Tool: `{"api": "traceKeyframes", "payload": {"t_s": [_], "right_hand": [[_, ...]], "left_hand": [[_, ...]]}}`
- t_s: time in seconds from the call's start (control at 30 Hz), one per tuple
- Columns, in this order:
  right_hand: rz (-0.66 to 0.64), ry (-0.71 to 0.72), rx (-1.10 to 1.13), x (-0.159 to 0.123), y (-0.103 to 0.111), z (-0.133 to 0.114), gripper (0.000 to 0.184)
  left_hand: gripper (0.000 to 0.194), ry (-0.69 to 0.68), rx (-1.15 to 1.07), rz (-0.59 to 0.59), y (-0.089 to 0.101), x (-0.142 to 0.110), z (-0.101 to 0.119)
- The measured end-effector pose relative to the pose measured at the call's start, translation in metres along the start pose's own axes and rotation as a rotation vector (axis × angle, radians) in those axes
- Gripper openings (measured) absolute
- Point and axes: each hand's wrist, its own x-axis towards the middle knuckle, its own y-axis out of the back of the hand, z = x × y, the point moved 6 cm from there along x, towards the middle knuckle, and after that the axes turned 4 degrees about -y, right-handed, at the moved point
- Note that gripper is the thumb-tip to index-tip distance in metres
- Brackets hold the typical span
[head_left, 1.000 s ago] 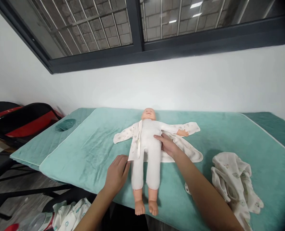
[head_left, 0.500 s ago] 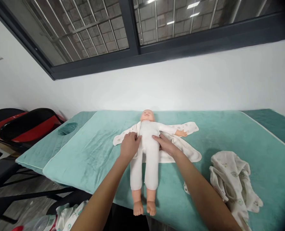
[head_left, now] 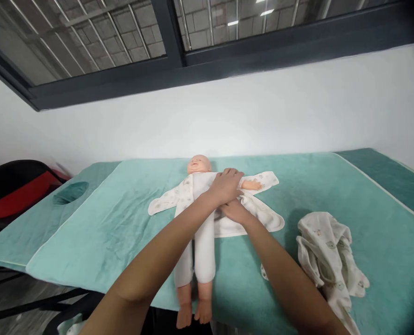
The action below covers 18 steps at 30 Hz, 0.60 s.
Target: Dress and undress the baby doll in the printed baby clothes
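A baby doll (head_left: 205, 251) in a white body suit lies face up, its head toward the wall. A white printed baby top (head_left: 185, 190) is spread beneath it, one front panel lying over the doll's side at the left. My left hand (head_left: 227, 185) reaches across the chest, fingers curled over the doll's upper arm on the right side. Just below it, my right hand (head_left: 236, 211) is against the doll's side by the top's other panel (head_left: 262, 214); its fingers are hidden. The doll's forearm and hand (head_left: 251, 184) lie over the right sleeve (head_left: 268, 179).
The doll rests on a green padded bed (head_left: 98, 223) with a round hole (head_left: 70, 192) at its left end. Crumpled printed baby clothing (head_left: 329, 251) lies at the right. Behind are a white wall (head_left: 123, 125) and a barred window; red and black chairs (head_left: 21, 190) stand left.
My left hand has moved from the left panel across to the doll's arm on the right. The panel now lies over the doll's left-hand side. The view has shifted slightly right.
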Motion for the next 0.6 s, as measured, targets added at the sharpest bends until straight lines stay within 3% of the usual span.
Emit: {"api": "traceKeyframes", "payload": {"t_s": [0.13,0.27,0.4,0.6], "right_hand": [[-0.026,0.028,-0.432,0.002,0.009,0.004,0.042],[0.158,-0.146,-0.730,0.007,0.042,0.012,0.034],[0.329,-0.329,-1.029,0.001,0.079,0.012,0.029],[0.370,-0.344,-0.904,-0.007,0.111,0.003,0.025]], "left_hand": [[0.029,-0.091,0.356,-0.117,-0.026,0.032,0.000],[0.025,-0.122,0.427,-0.108,-0.023,0.036,-0.008],[0.024,-0.202,0.527,-0.091,-0.017,0.019,-0.012],[0.029,-0.274,0.645,-0.118,-0.011,-0.006,-0.013]]}}
